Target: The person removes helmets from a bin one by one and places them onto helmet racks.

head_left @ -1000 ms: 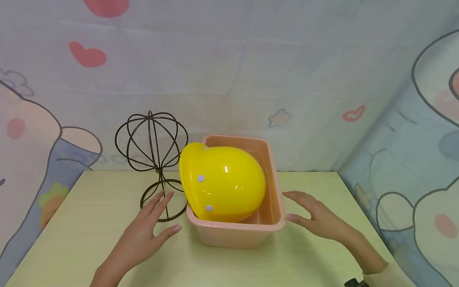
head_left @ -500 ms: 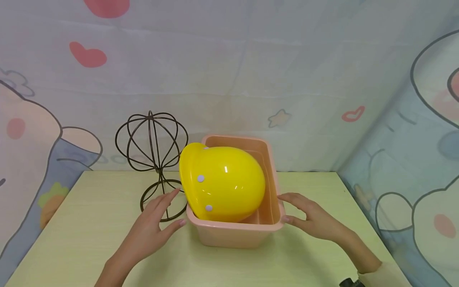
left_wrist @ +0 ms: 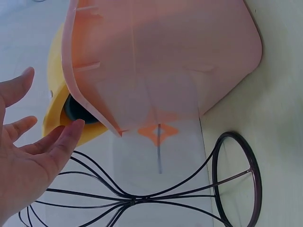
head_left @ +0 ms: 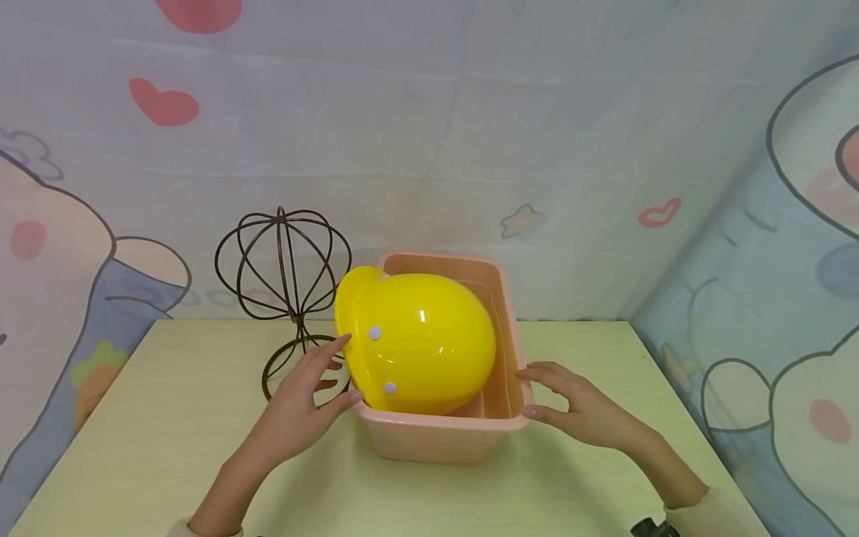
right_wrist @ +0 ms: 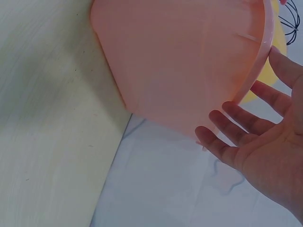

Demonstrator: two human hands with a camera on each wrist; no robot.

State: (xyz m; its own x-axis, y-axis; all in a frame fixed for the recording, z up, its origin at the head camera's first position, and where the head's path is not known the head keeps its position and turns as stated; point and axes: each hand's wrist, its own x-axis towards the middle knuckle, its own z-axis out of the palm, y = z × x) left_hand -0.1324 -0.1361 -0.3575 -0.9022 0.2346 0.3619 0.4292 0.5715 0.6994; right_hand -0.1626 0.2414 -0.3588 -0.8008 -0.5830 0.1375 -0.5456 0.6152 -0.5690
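A glossy yellow helmet (head_left: pixel 429 343) with pale round dots lies on its side in a pink plastic bin (head_left: pixel 436 440), its brim jutting over the left rim. My left hand (head_left: pixel 295 410) is at the bin's left side, fingers spread and slightly bent; in the head view the fingertips reach the brim and the thumb tip the rim corner. Whether they touch is hard to tell. In the left wrist view a dark opening shows inside the helmet (left_wrist: pixel 54 99). At the right rim, my right hand (head_left: pixel 584 406) rests its fingertips and thumb against the bin, fingers loosely extended.
A dark wire stand (head_left: pixel 295 317) with a globe-shaped top and ring base stands just left of the bin, partly behind my left hand. The pale wooden table (head_left: pixel 134 447) meets a printed cloth backdrop (head_left: pixel 429 149) at the back and right.
My left hand has moved right and slightly up to the brim and bin corner. My right hand has moved slightly left to the bin's rim. The helmet and bin have stayed in place.
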